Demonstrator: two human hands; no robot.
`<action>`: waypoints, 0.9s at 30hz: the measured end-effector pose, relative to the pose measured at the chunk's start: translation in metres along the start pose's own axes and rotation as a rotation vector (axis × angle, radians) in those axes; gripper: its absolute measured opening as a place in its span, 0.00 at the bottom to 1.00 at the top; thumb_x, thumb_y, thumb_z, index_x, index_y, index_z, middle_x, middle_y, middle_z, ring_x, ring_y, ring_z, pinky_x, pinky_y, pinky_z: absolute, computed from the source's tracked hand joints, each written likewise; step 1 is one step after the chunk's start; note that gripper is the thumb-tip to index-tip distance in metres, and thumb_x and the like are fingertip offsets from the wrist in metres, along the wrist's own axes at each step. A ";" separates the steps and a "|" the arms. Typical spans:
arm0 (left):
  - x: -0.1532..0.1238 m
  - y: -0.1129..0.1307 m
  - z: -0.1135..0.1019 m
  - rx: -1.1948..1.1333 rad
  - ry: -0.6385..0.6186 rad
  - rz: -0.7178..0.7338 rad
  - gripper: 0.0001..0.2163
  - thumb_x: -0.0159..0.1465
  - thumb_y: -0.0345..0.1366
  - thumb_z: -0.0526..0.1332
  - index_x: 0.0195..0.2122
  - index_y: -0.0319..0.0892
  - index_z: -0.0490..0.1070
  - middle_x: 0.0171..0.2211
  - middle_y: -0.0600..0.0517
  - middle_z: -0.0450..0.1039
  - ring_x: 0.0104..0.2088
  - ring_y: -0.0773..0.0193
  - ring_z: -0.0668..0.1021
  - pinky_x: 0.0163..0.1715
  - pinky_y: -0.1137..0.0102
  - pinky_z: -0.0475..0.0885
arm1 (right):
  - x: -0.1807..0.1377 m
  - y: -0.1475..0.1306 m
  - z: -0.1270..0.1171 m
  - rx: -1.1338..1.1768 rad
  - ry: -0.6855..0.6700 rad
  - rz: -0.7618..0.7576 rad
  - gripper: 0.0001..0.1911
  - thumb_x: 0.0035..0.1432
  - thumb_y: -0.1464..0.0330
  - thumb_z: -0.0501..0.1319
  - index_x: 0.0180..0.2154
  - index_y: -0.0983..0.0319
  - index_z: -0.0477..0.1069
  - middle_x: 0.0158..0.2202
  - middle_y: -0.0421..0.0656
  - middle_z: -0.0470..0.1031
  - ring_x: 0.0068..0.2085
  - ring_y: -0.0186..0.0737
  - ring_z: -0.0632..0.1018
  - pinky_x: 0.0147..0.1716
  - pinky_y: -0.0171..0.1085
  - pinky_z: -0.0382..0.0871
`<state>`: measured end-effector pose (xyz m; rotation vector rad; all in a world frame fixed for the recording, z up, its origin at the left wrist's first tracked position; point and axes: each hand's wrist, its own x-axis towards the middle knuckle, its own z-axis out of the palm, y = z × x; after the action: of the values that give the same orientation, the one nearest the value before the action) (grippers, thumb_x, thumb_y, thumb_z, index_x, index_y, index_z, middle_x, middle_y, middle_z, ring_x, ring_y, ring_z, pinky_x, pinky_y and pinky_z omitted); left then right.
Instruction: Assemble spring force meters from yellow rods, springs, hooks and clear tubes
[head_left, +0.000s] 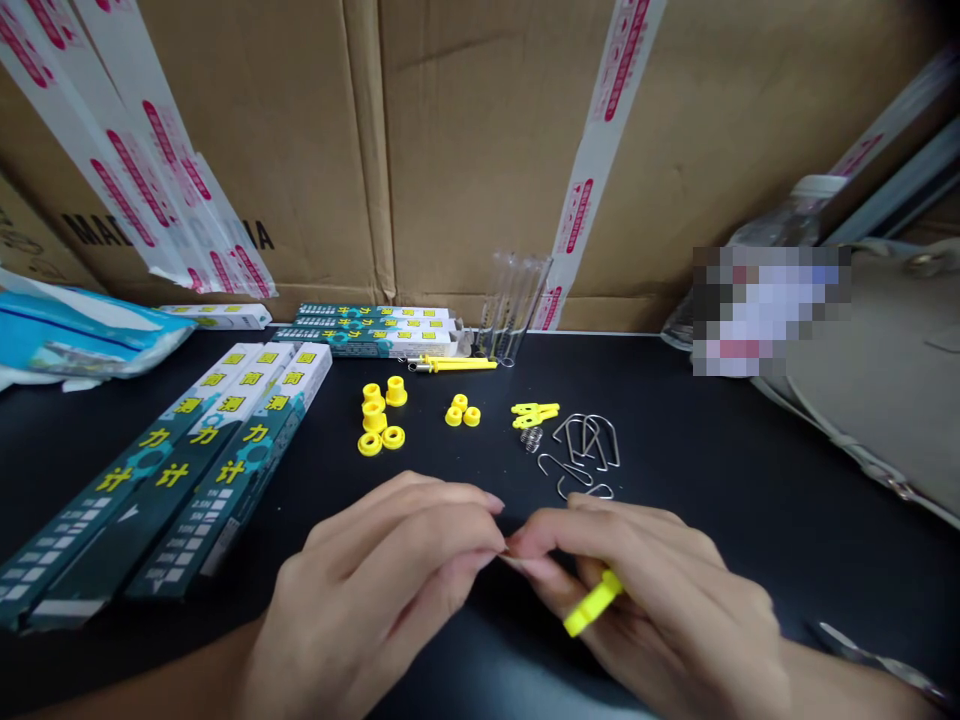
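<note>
My left hand (397, 585) is closed, thumb and fingertips pinched together at the centre front. Its tips meet those of my right hand (660, 590), and whatever small thing lies between them is too hidden to name. A yellow plastic piece (592, 605) sticks out below the curled fingers of my right hand, held there. Just beyond that hand lie bent metal hooks (589, 440), a small coiled spring (531, 438) and flat yellow plastic pieces (534, 412). Farther left stand small yellow caps (462, 412) and larger yellow flanged collars (374, 415).
Long printed boxes (247, 450) lie at left, with more boxes (367, 330) at the back. Clear tubes (514, 300) stand against a large cardboard box (465, 150), yellow-and-metal rods (457, 364) before them. A bottle (787, 225) and grey bag (892, 380) are right; a metal tool (877, 660) lies near my right wrist.
</note>
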<state>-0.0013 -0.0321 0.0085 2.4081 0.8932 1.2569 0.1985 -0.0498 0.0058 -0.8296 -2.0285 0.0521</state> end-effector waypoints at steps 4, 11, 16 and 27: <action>-0.002 0.002 0.000 0.000 0.021 -0.070 0.08 0.68 0.27 0.58 0.38 0.48 0.72 0.39 0.60 0.83 0.41 0.74 0.83 0.47 0.85 0.74 | 0.001 -0.003 -0.001 -0.022 -0.026 0.010 0.09 0.71 0.71 0.56 0.37 0.64 0.72 0.24 0.36 0.77 0.20 0.29 0.73 0.21 0.31 0.67; -0.001 0.004 0.002 0.010 0.021 -0.056 0.08 0.68 0.27 0.58 0.38 0.48 0.72 0.40 0.61 0.84 0.40 0.74 0.84 0.47 0.85 0.75 | 0.000 -0.004 -0.002 -0.076 0.022 -0.011 0.08 0.72 0.70 0.55 0.38 0.62 0.71 0.24 0.34 0.78 0.20 0.30 0.74 0.22 0.31 0.70; -0.001 0.004 0.003 0.020 0.024 -0.080 0.07 0.69 0.29 0.57 0.39 0.50 0.71 0.40 0.62 0.84 0.39 0.73 0.84 0.45 0.83 0.77 | 0.001 -0.004 -0.002 -0.021 -0.016 0.029 0.09 0.72 0.71 0.55 0.39 0.63 0.72 0.24 0.36 0.77 0.19 0.29 0.72 0.20 0.30 0.67; 0.000 0.003 0.000 0.059 0.034 -0.073 0.06 0.69 0.31 0.58 0.38 0.50 0.71 0.39 0.63 0.84 0.38 0.74 0.85 0.45 0.85 0.77 | 0.002 -0.004 -0.004 -0.070 -0.011 -0.018 0.10 0.72 0.72 0.54 0.38 0.63 0.72 0.25 0.36 0.78 0.19 0.30 0.69 0.21 0.31 0.67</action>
<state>-0.0005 -0.0350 0.0101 2.3818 1.0326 1.2648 0.1985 -0.0530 0.0109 -0.8557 -2.0579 -0.0247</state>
